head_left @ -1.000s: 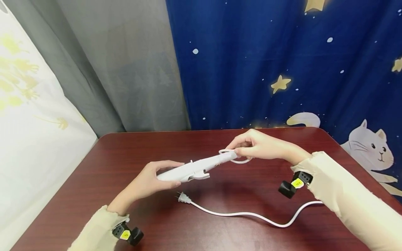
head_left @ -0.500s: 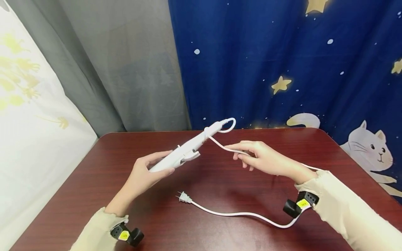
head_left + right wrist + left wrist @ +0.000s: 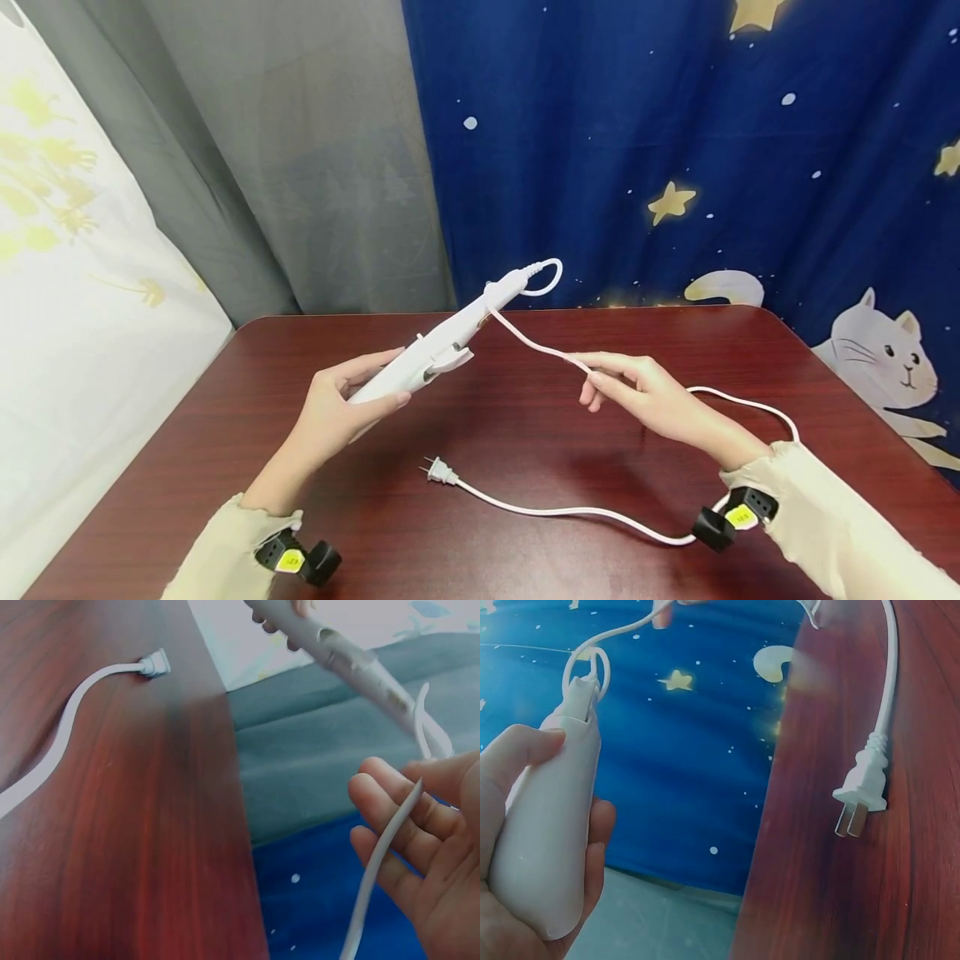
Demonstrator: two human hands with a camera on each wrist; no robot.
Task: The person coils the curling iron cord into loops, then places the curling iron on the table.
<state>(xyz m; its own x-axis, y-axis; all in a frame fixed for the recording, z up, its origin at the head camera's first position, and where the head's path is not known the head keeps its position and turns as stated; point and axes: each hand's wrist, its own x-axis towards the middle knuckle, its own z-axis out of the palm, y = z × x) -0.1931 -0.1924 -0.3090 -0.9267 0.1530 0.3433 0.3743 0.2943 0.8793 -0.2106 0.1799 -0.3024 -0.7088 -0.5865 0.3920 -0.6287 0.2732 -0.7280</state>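
Observation:
My left hand (image 3: 326,412) grips a white curling iron (image 3: 442,340) by its wide end, thumb and fingers on opposite sides. The iron is held above the table, its cord end tilted up and away to the right. A lever-like piece sticks out from its side. From that end the white cord (image 3: 536,344) makes a small loop, crosses the iron's body and runs down to my right hand (image 3: 652,400). There I pinch the cord (image 3: 382,844) between thumb and forefinger; the other fingers are loosely bent. In the left wrist view the iron's rounded end (image 3: 544,892) lies against my palm.
A two-pin plug (image 3: 441,472) lies on the dark red table (image 3: 525,558), its cord curving right, partly hidden behind the right wrist camera (image 3: 716,527). Behind the far edge hang a grey curtain (image 3: 315,167) and a blue starry curtain (image 3: 562,167).
The right hand has left the iron's cord end and slid down and right along the cord. The left hand has tilted the iron's far end upward. The plug has stayed put.

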